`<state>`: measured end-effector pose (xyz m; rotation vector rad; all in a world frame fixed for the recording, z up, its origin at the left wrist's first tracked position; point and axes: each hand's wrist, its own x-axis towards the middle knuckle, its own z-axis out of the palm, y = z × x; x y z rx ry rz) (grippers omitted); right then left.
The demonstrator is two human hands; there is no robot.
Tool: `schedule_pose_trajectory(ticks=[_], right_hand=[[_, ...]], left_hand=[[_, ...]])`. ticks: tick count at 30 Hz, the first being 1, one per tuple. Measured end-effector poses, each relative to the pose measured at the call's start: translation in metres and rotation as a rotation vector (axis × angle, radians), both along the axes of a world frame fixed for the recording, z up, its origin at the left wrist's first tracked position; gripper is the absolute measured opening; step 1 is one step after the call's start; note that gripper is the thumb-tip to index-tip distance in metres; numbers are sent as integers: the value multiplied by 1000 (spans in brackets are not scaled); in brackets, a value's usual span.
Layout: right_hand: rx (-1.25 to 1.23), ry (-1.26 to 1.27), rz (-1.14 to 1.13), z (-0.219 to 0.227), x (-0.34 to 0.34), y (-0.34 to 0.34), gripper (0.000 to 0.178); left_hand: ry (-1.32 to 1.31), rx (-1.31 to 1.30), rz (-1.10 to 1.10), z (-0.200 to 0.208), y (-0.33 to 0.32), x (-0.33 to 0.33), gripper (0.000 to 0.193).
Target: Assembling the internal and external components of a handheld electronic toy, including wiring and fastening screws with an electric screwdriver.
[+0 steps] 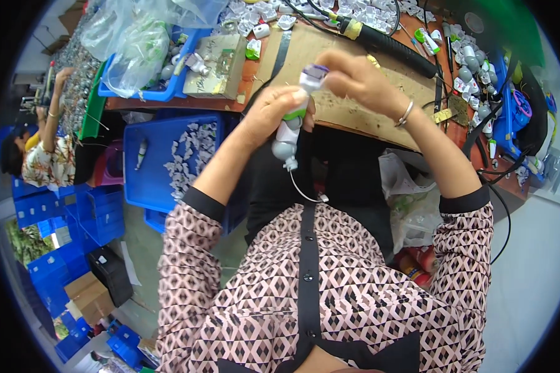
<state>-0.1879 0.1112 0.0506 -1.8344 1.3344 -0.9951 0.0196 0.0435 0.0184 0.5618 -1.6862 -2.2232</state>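
Observation:
My left hand (pixel 272 112) is closed around a slim white-and-grey handheld device (pixel 286 135) with a green band. The device is tilted, its rounded grey end and a thin white cord pointing down towards my lap. At its upper end is a white piece with a purple edge (pixel 314 73). My right hand (pixel 367 84), with a bracelet at the wrist, is curled right beside that purple-edged end. Its fingertips are partly hidden and slightly blurred, so what they pinch is not clear. Both hands are above the near edge of a cardboard sheet (pixel 348 115) on the workbench.
A black electric screwdriver (pixel 389 48) with yellow tape lies across the cardboard. White plastic parts (pixel 466 81) are piled at the back and right. At left are a box (pixel 214 65), a blue tray with plastic bags (pixel 143 90), and a lower blue bin (pixel 149 133). Another person (pixel 50 149) works far left.

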Motion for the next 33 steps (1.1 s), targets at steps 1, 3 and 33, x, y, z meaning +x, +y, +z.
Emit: schedule_pose_trajectory(ticks=[1,3,33], right_hand=[[63,-292,-9,1,-3,-2,40],[36,-289,-119,3,-12,-4,37],[15,-61,-299,-33,8,38,21]], left_hand=[[77,116,27,-5,0,2,38],[185,235,67,-12,2,-1,41],[-372,-1079,-28,26,-4,-19,48]])
